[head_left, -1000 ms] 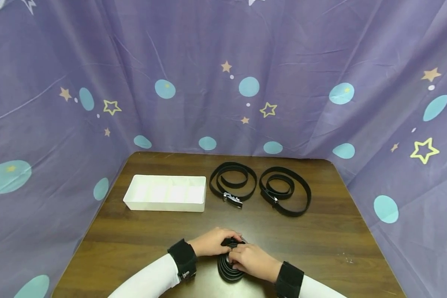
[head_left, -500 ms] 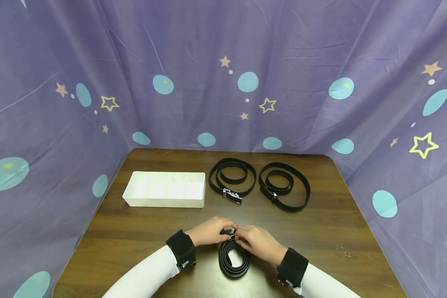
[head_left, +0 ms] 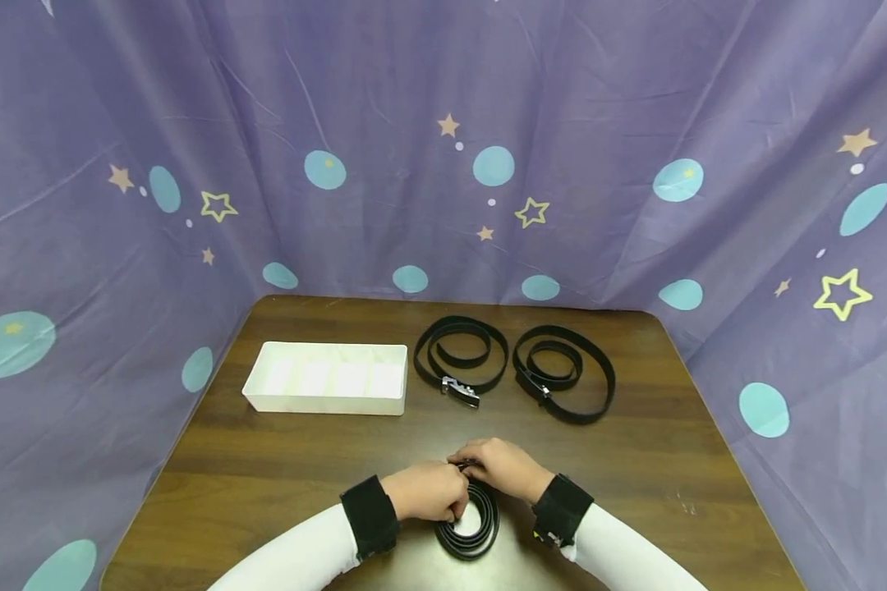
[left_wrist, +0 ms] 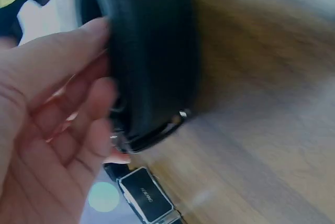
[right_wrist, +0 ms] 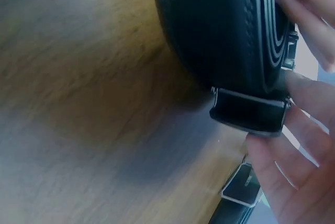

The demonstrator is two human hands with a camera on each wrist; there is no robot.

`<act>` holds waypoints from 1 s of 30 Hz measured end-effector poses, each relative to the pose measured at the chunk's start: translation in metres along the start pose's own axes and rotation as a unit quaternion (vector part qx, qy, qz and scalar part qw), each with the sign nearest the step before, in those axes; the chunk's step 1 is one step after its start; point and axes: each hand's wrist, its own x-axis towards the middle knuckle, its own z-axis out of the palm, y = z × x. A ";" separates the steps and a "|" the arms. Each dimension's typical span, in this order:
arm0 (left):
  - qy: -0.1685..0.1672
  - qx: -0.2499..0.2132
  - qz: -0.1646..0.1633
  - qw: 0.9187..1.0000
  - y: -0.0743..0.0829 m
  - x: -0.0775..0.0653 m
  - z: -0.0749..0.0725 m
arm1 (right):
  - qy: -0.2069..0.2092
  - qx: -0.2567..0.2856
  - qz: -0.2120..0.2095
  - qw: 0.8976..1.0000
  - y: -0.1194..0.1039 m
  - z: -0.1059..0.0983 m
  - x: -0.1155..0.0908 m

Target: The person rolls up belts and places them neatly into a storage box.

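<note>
A black belt wound into a flat coil [head_left: 488, 525] stands on the table's near middle, its layers edge up. My left hand [head_left: 425, 490] is at the coil's left side, fingers curled over its edge; the left wrist view has the thumb [left_wrist: 86, 38] at the rolled belt [left_wrist: 157, 51]. At the coil's far end, my right hand [head_left: 504, 466] pinches around the buckle [right_wrist: 248, 111], fingertips at its edges in the right wrist view. From the head view the buckle is mostly hidden under the hands.
A white divided tray [head_left: 325, 405] stands at the back left of the wooden table [head_left: 266, 468]. To its right lie two loosely looped black belts, one with a silver buckle [head_left: 460, 389] and another [head_left: 599, 361] farther right. A purple curtain [head_left: 414, 98] surrounds the table.
My left hand has shifted from the buckle end down to the coil's left side. The right hand has left the coil's centre for its far end, at the buckle.
</note>
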 end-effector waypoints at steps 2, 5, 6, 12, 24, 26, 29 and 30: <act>0.006 0.037 0.017 0.999 0.002 -0.001 0.003 | 0.007 -0.009 0.008 1.000 -0.002 0.003 0.003; 0.021 0.089 0.045 0.995 0.003 -0.001 0.006 | 0.023 -0.022 0.016 0.999 -0.003 0.006 0.007; 0.024 0.104 0.053 0.993 0.002 0.000 0.007 | 0.026 -0.024 0.016 0.999 -0.003 0.007 0.008; 0.070 0.151 0.086 0.982 -0.009 0.001 0.023 | 0.050 -0.023 0.018 0.998 0.011 0.009 0.012; 0.231 0.146 -0.014 0.962 -0.044 -0.014 0.046 | 0.069 -0.041 0.079 0.994 0.047 -0.011 -0.054; 0.234 0.140 -0.022 0.962 -0.044 -0.013 0.046 | 0.064 -0.033 0.074 0.995 0.037 -0.005 -0.067; 0.234 0.137 -0.037 0.962 -0.042 -0.009 0.045 | 0.050 -0.013 0.045 0.998 0.014 0.007 -0.082; 0.234 0.138 -0.043 0.962 -0.041 -0.007 0.045 | 0.042 -0.003 0.028 0.999 0.005 0.011 -0.085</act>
